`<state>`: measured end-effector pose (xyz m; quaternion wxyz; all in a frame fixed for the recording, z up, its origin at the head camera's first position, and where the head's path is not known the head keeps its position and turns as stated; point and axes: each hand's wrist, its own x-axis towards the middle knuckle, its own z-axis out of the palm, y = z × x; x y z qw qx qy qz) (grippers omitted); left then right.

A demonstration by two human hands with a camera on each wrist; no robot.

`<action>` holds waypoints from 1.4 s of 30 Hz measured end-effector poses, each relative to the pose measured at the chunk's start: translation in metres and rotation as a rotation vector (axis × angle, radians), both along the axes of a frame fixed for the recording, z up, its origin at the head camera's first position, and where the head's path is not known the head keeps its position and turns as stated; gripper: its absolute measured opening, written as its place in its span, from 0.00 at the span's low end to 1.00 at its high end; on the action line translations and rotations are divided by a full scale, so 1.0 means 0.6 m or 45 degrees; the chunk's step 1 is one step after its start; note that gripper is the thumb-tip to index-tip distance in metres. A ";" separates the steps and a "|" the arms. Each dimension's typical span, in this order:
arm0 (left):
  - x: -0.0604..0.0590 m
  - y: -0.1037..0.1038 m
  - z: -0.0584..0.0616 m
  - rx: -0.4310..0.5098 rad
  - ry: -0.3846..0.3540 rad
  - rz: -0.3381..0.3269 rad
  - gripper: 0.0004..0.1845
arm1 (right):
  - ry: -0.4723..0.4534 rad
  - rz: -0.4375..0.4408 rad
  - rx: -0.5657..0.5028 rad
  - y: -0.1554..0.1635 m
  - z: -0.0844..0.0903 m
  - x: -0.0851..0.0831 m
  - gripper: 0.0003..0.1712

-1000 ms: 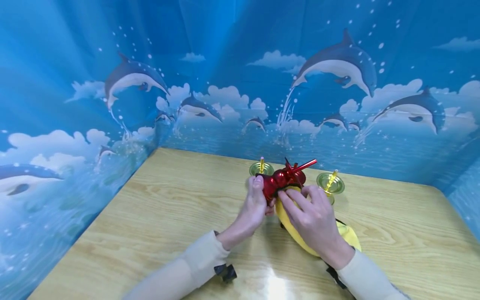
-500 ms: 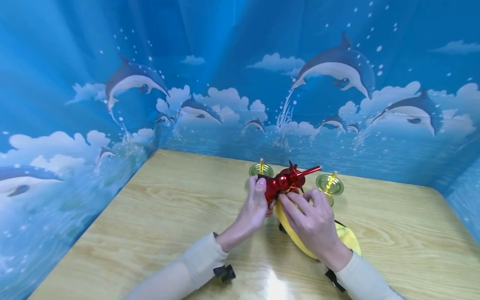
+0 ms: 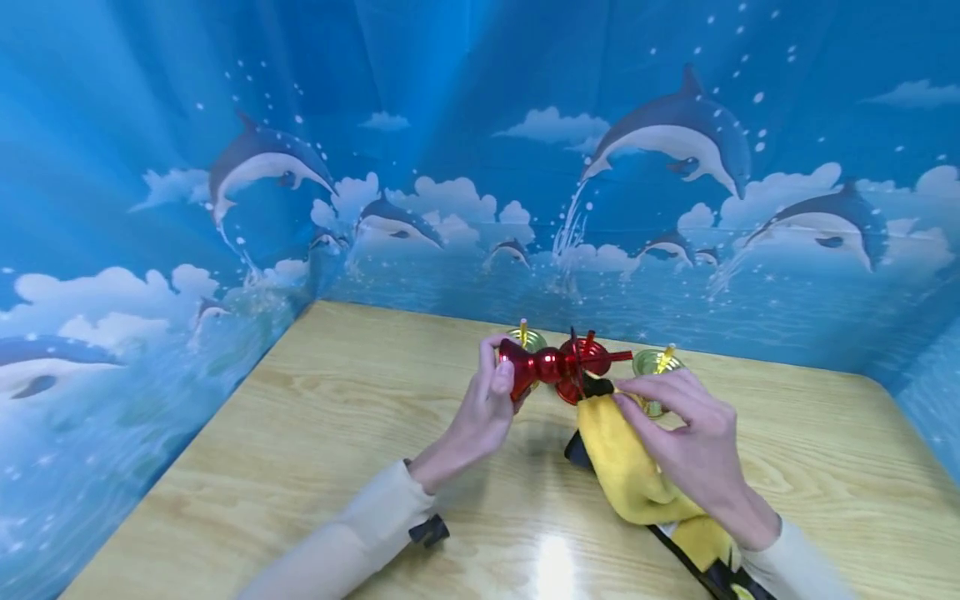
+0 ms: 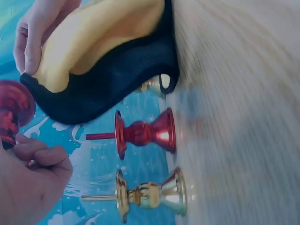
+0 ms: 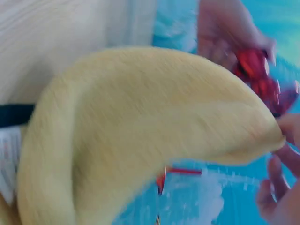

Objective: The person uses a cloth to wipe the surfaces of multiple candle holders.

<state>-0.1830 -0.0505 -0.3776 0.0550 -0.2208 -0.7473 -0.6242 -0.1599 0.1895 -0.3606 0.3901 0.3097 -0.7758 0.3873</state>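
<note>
Head view: left hand gripping the base end of a red goblet, fingers curled round it, holding it sideways above the tabletop near the far edge, stem-rod pointing right. Just right of it, right hand pinching the top corner of a yellow cloth, the cloth's tip nearly touching the goblet's dish, its lower end trailing toward the near edge. Probably in the middle of a wiping step, cloth being brought up to the red metal; next move likely calling for pressing the cloth against the dish while steadying or turning the goblet with the left hand.

Left wrist view: showing the cloth's black backing, plus a second red goblet and a gold goblet standing upright on the tabletop beyond it, side by side and apart. Another gold goblet peeking out behind the right hand's fingers near the far edge.

Right wrist view: blurred, mostly cloth.

Light wood-grain tabletop, glossy, glare at the near edge. Blue backdrop printed with dolphins, clouds and sea, closing in the left, far and right sides.
</note>
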 end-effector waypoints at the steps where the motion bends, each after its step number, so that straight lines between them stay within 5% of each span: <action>1: -0.001 -0.002 -0.001 -0.011 0.062 -0.015 0.46 | -0.133 -0.011 -0.021 0.010 0.005 0.000 0.05; 5: -0.002 -0.005 -0.006 -0.053 0.273 -0.126 0.47 | -0.661 -0.077 -0.044 0.045 0.026 -0.007 0.10; 8: 0.000 -0.004 -0.010 -0.146 0.400 -0.278 0.45 | -0.938 -0.055 -0.033 0.061 0.042 -0.021 0.14; 13: 0.001 0.005 -0.012 -0.348 0.588 -0.428 0.39 | -1.141 0.222 -0.051 0.068 0.060 -0.045 0.12; 20: 0.003 0.013 -0.006 -0.474 0.609 -0.449 0.36 | -1.410 0.651 0.100 0.053 0.078 -0.065 0.08; 25: 0.000 0.014 -0.006 -0.551 0.710 -0.435 0.31 | -1.538 0.855 0.205 0.042 0.075 -0.078 0.10; 29: 0.000 0.017 -0.007 -0.611 0.775 -0.412 0.34 | -1.591 0.918 0.244 0.032 0.068 -0.083 0.12; 33: 0.003 0.017 -0.008 -0.657 0.738 -0.381 0.44 | -1.579 0.884 0.216 0.029 0.063 -0.081 0.11; 37: 0.005 0.012 -0.013 -0.661 0.635 -0.374 0.44 | -1.497 0.835 0.178 0.033 0.065 -0.074 0.09; 42: 0.006 -0.002 -0.019 -0.625 0.562 -0.369 0.45 | -1.413 0.582 0.073 0.047 0.066 -0.064 0.08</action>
